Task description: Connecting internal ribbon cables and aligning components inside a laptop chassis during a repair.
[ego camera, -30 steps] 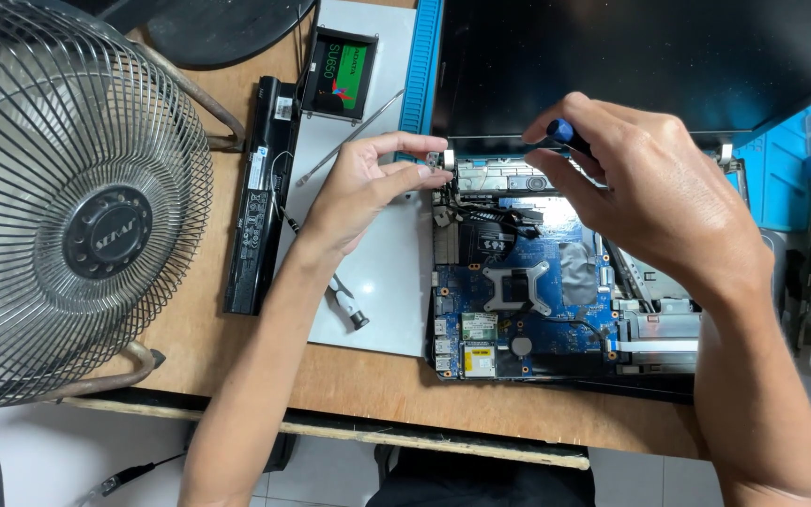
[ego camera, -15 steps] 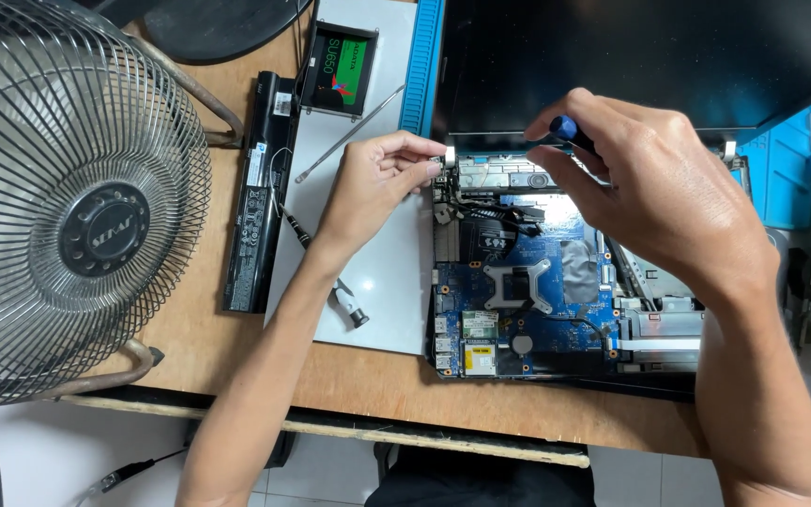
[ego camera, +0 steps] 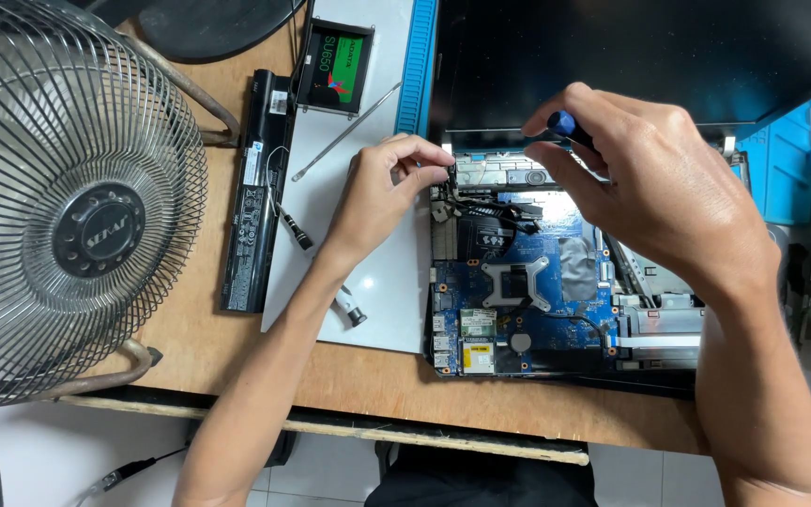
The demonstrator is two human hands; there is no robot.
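Blue-handled screwdriver (ego camera: pixel 563 123) pinched near its top in the right hand (ego camera: pixel 654 192), shaft hidden under the fingers, angled down and left toward the upper edge of an opened laptop. Fingers of that hand curled tight round the handle, only its rounded blue end showing between thumb and forefinger. Just left of it, left hand (ego camera: pixel 382 192), thumb and forefinger tips pressed together at the top-left corner of the blue motherboard (ego camera: pixel 518 314), right at the silver hinge strip (ego camera: pixel 495 171); cannot tell what, if anything, sits between those fingertips. Both hands near each other, not touching, meeting over the same upper strip.

Below the hands: bare motherboard with a black cross-shaped bracket (ego camera: pixel 515 282) at its centre, a round coin cell (ego camera: pixel 520 342) lower down, ports along the left edge. Above: dark laptop screen (ego camera: pixel 631 56) folded back.

Left of the laptop: pale grey mat (ego camera: pixel 377 282) with a blue edge strip, carrying a thin metal rod (ego camera: pixel 344 133), a small drive with a green and black label (ego camera: pixel 335 68) and 2 short black-tipped bits. Beside the mat, a long black battery pack (ego camera: pixel 251 192) on the wooden table (ego camera: pixel 330 380). Far left: wire-caged fan (ego camera: pixel 58 202), face up.
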